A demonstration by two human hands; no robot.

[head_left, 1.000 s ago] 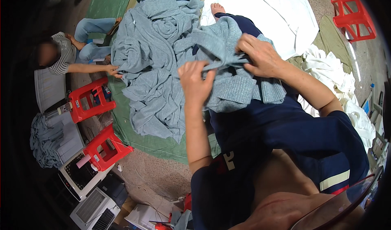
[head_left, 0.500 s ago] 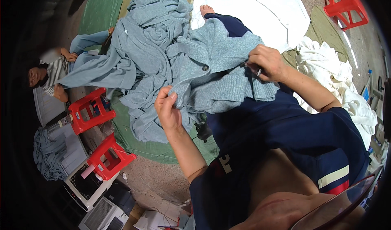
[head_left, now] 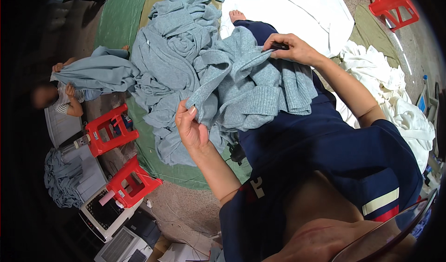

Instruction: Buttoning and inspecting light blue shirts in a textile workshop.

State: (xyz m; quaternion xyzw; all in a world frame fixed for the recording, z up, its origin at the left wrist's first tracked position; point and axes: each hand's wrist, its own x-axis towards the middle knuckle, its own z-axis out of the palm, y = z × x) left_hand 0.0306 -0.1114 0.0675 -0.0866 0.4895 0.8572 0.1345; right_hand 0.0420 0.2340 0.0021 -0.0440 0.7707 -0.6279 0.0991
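A blue-grey knit cardigan (head_left: 253, 83) lies bunched across my lap, its ribbed hem hanging in folds over my dark trousers. My left hand (head_left: 191, 128) pinches one end of its ribbed front band between thumb and fingers. Farther up and to the right, my right hand (head_left: 291, 49) grips another stretch of that edge, and the band spans loosely between the two hands. A small black tool (head_left: 278, 46) sits within my right hand's fingers; its kind is too hidden to tell.
Left of the cardigan spreads a large heap of similar blue-grey knitwear (head_left: 169, 62) on a green sheet (head_left: 186, 176). White knitwear (head_left: 395, 99) is piled at right. Red stools (head_left: 111, 129) stand at left, near another person holding a blue-grey garment (head_left: 100, 71). A white sheet (head_left: 297, 11) lies beyond.
My right hand has moved up and leftward with the cardigan edge, and the button that showed is out of sight. My left hand stays nearly in place. The other person has lifted their garment.
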